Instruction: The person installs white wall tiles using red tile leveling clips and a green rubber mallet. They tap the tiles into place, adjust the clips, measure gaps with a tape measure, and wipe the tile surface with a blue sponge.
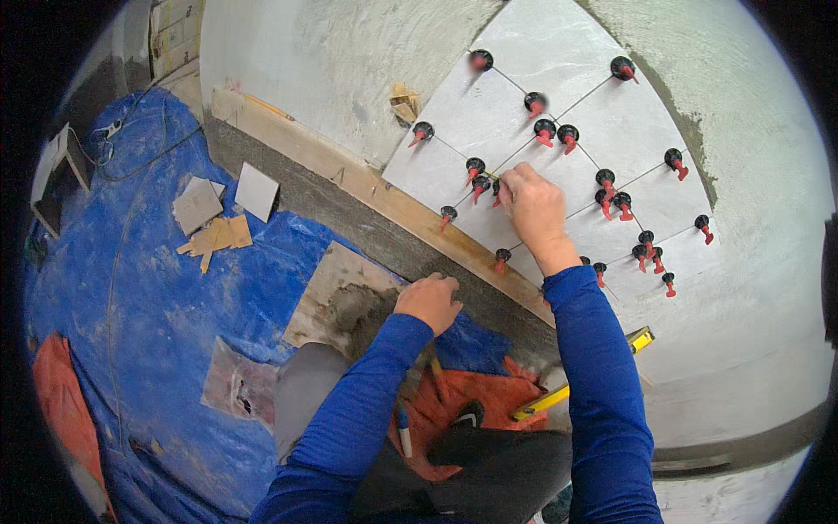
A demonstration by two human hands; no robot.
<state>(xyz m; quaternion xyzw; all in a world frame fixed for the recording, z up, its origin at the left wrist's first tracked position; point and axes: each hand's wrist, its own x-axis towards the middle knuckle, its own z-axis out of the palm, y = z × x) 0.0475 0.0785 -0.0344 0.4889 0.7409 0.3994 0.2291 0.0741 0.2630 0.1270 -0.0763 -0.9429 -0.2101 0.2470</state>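
Light grey square tiles (559, 44) are set on the wall, with thin joints between them. Black round tile levelling clips with red T-shaped handles (545, 133) sit along the joints and edges. My right hand (532, 205) is at a joint in the lower left part of the tiles, fingers pinched together beside a clip. A thin yellowish sliver shows along the joint by the fingertips; what the fingers hold is too small to make out. Lower down, my left hand (428, 303) hovers near the mortar-smeared board (314, 288), its fingers loosely bent and apart, nothing visible in them.
A wooden batten (349, 179) runs under the tiles, with a pencil (269, 106) on its left end. Blue tarp (157, 306) covers the floor, bearing loose tile pieces (257, 191), cardboard scraps (223, 236) and a clear plastic bag (240, 384). A yellow spirit level (541, 403) lies right of my knees.
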